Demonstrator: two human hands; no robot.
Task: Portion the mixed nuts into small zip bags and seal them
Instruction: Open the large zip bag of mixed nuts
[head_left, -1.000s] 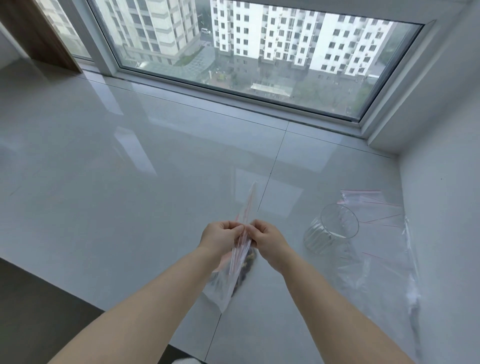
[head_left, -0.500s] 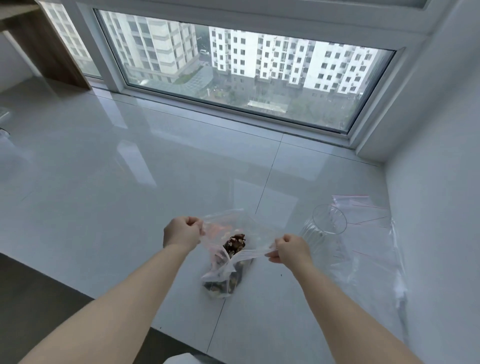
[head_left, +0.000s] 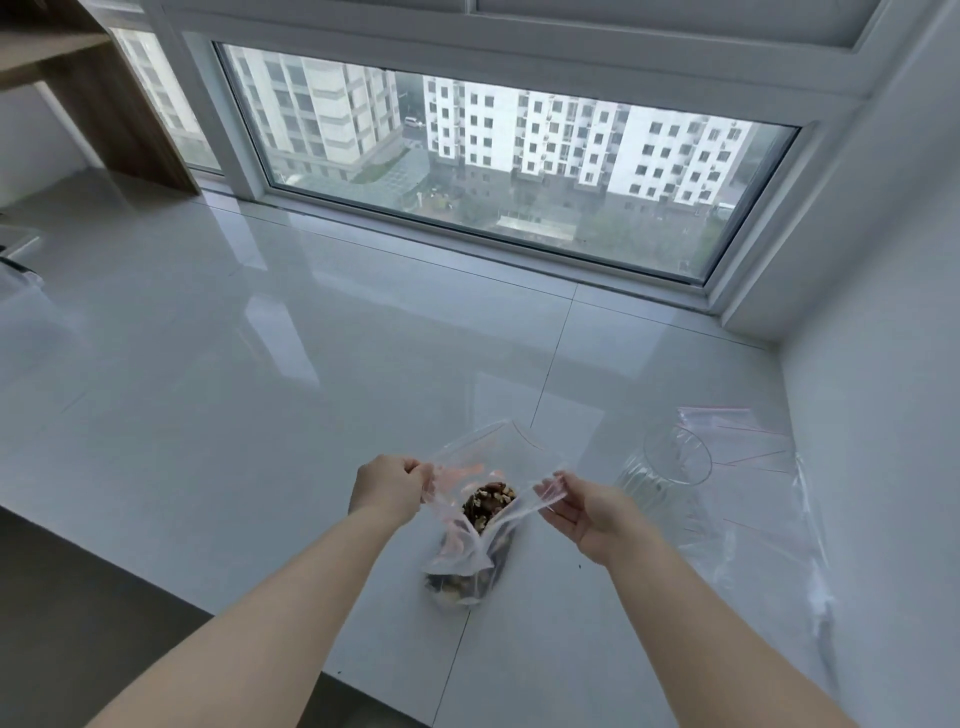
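Observation:
A clear zip bag (head_left: 470, 540) with a red strip stands on the white tiled ledge (head_left: 260, 395), its mouth pulled wide. Mixed nuts (head_left: 487, 500) show inside it, with more at its bottom. My left hand (head_left: 387, 488) pinches the left side of the bag's mouth. My right hand (head_left: 584, 506) pinches the right side, palm turned partly up. A ribbed clear glass (head_left: 662, 473) lies tilted to the right of my right hand. Under and behind the glass lie flat zip bags (head_left: 743, 441).
A large clear plastic sheet or bag (head_left: 795, 545) lies along the right wall. The window (head_left: 493, 171) closes off the far side of the ledge. The ledge's near edge drops to a dark floor (head_left: 78, 613) at lower left. A wooden panel (head_left: 104, 104) stands at far left.
My hands, which held the bag's top together one second ago, have drawn apart and opened the bag's mouth, showing the nuts. The camera has tilted slightly.

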